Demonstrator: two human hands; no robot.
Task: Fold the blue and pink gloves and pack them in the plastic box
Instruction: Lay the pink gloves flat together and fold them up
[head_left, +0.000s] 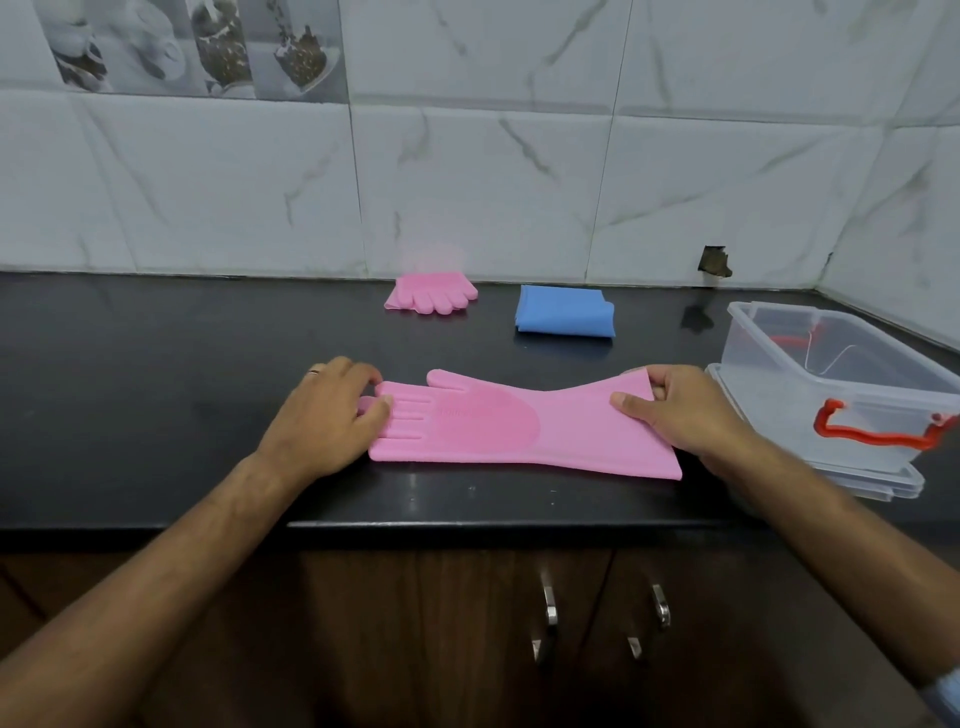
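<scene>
A long pink glove (519, 423) lies flat across the black counter (156, 395), fingers pointing left. My left hand (327, 415) pinches the glove's fingertips. My right hand (685, 410) grips the cuff end, thumb on top, and lifts that edge slightly. Near the wall lie a second pink glove (431, 293), folded, and a folded blue glove (565, 310). The clear plastic box (852, 410) with a red handle stands open at the right, just beyond my right hand.
The box sits on its lid (878, 480) close to the counter's front edge. A tiled wall (467, 182) runs behind the counter, with a chipped hole (714, 261) low down. Below the counter are dark cabinet doors with metal handles (549, 605).
</scene>
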